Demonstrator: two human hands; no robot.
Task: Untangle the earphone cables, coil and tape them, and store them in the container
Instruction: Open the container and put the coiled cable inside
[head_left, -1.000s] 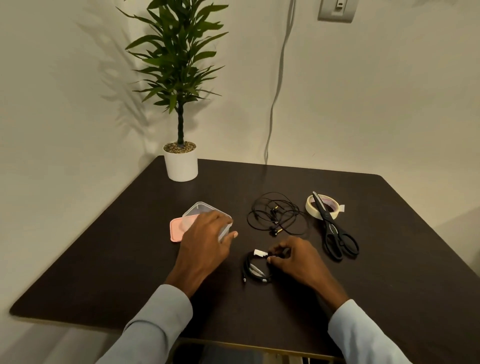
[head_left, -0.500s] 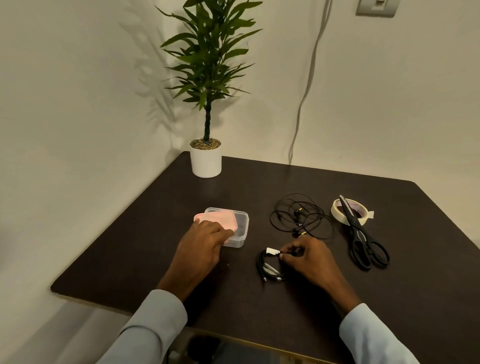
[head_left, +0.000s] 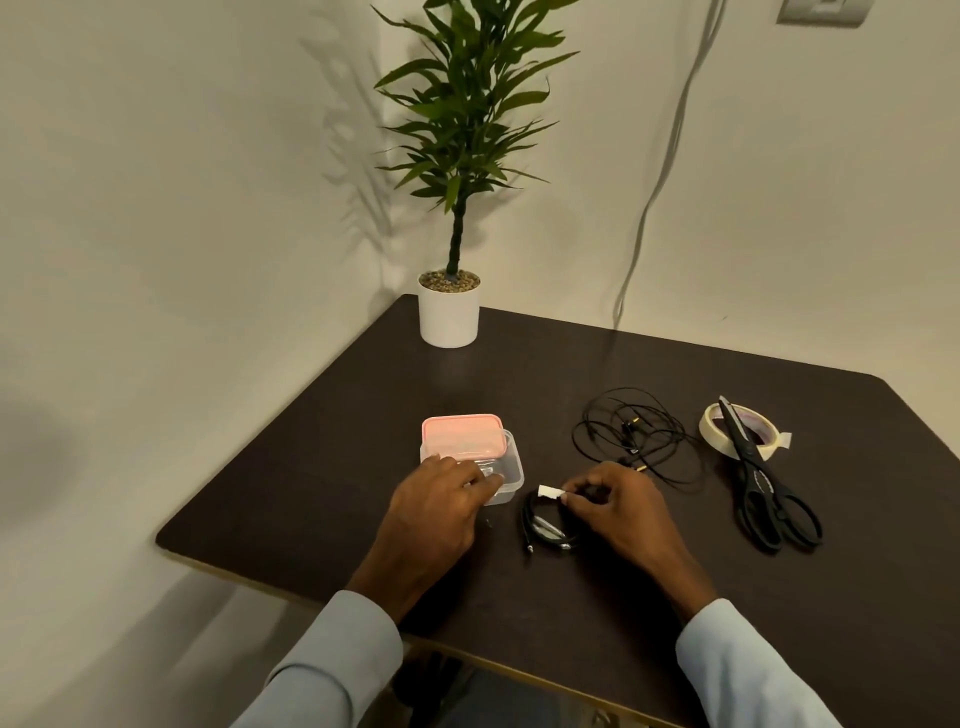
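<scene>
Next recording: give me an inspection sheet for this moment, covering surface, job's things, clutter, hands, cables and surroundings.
Surface: dark brown table, set in a wall corner.
Job's things: coiled black earphone cable with a white tape tab; tangled black earphones beyond it; clear container with pink lid lying askew across its far part; masking tape roll; black scissors lying across the roll.
Clutter: potted plant at the far corner.
Hands: left hand rests at the container's near edge; right hand pinches the tape tab.
Cables: grey cord hanging down the wall.
Surroundings: cream walls, wall plate top right.
</scene>
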